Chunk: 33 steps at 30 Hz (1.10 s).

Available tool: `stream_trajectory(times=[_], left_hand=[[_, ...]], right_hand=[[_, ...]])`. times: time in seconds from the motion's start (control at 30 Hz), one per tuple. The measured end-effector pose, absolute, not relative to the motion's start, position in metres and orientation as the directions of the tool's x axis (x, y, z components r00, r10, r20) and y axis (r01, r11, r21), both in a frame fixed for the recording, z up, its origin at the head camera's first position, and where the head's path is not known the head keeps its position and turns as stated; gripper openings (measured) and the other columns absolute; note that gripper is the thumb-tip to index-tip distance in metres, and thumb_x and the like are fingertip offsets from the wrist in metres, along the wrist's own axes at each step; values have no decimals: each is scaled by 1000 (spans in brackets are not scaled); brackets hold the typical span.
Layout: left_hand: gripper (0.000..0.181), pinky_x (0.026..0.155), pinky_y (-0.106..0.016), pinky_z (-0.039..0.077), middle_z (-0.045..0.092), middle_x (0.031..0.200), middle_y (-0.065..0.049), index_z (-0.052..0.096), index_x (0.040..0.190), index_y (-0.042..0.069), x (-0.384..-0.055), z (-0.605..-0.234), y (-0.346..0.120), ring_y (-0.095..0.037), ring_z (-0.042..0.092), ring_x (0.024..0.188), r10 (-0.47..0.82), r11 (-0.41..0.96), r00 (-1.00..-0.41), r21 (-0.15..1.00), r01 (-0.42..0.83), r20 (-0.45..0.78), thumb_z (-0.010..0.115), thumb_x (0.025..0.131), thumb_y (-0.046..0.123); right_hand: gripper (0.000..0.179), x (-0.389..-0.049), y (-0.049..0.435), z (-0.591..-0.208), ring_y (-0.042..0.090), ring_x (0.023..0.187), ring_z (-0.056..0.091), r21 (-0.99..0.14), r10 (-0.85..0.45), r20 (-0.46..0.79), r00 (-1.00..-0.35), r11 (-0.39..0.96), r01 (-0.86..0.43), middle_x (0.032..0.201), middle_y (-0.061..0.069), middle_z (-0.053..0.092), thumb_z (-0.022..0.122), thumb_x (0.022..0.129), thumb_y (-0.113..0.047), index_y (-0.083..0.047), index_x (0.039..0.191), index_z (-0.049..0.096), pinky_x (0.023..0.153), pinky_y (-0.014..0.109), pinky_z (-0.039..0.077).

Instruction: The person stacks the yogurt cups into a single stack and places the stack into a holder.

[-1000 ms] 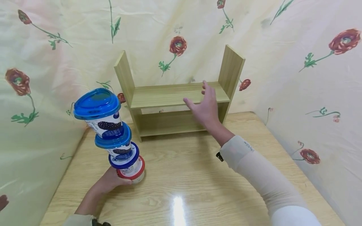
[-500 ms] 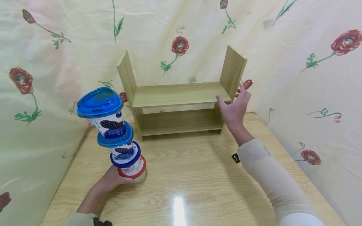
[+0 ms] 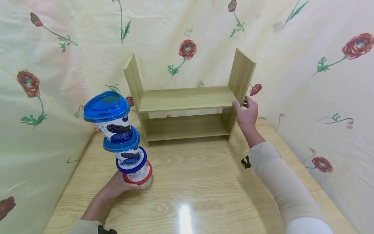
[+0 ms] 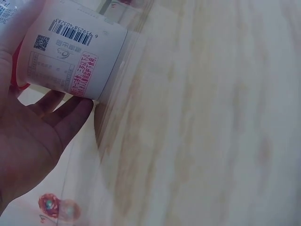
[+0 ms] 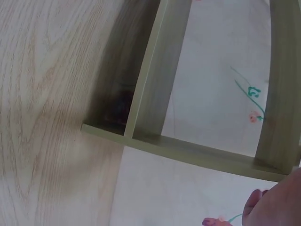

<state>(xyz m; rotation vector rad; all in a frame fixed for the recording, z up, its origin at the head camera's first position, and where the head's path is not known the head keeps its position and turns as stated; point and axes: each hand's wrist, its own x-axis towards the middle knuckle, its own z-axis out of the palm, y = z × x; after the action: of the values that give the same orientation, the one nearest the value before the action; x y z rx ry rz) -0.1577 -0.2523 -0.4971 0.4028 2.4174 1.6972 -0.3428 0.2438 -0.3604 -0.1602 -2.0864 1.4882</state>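
Observation:
My left hand (image 3: 118, 186) grips the lowest tub (image 4: 70, 52), which has a red-rimmed lid and a white label with a barcode. Stacked on it are a tub with a dark blue lid (image 3: 131, 165), a smaller blackberry-printed tub (image 3: 130, 155), and a larger blackberry tub (image 3: 118, 127) under a bright blue lid (image 3: 106, 105). The stack leans left in the head view. At the small wooden shelf (image 3: 187, 100), my right hand (image 3: 247, 113) holds the right side panel (image 3: 242, 74), thumb at its front edge and fingers curled on the outer side.
The shelf has two boards between upright side panels and stands at the back of the wood-grain table (image 3: 187, 175). Flower-printed cloth walls (image 3: 163, 29) enclose the table behind and on both sides.
My right hand has moved right from in front of the shelf to its right side panel, and its fingers have closed in on it. My left hand still holds the bottom tub.

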Motion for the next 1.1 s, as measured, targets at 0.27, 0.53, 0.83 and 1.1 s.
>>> stream_trajectory(times=[0.27, 0.53, 0.83, 1.1], left_hand=[[95, 106, -61, 41, 47, 147, -11, 29, 152, 21, -155, -493, -250, -38, 46, 133, 291, 340, -956, 928, 150, 48, 89, 78, 17], [98, 108, -62, 39, 46, 148, -9, 29, 153, 23, -158, -493, -242, -38, 45, 134, 275, 346, -961, 929, 128, 30, 90, 76, 22], [98, 109, -61, 38, 45, 149, -6, 29, 153, 25, -165, -496, -224, -36, 44, 136, 275, 320, -960, 938, 131, 40, 90, 77, 22], [99, 111, -58, 37, 47, 149, 0, 31, 152, 32, -169, -498, -190, -30, 45, 136, 263, 279, -964, 955, 102, 26, 92, 74, 28]], right_hand=[[46, -346, 246, -359, 15, 101, 62, -927, 342, 317, -884, 310, -212, 119, 17, 67, 69, 96, -32, -6, 133, 65, 79, 24, 50], [47, -346, 248, -357, 14, 104, 64, -955, 346, 256, -903, 235, -181, 127, 20, 66, 69, 95, -29, -8, 137, 63, 86, 26, 53], [45, -349, 250, -354, 9, 95, 66, -974, 343, 219, -913, 136, -183, 116, 15, 70, 73, 93, -24, -3, 132, 65, 89, 29, 53], [43, -349, 248, -359, 8, 91, 65, -973, 373, 232, -898, 103, -208, 113, 14, 71, 74, 92, -21, -2, 130, 67, 90, 32, 53]])
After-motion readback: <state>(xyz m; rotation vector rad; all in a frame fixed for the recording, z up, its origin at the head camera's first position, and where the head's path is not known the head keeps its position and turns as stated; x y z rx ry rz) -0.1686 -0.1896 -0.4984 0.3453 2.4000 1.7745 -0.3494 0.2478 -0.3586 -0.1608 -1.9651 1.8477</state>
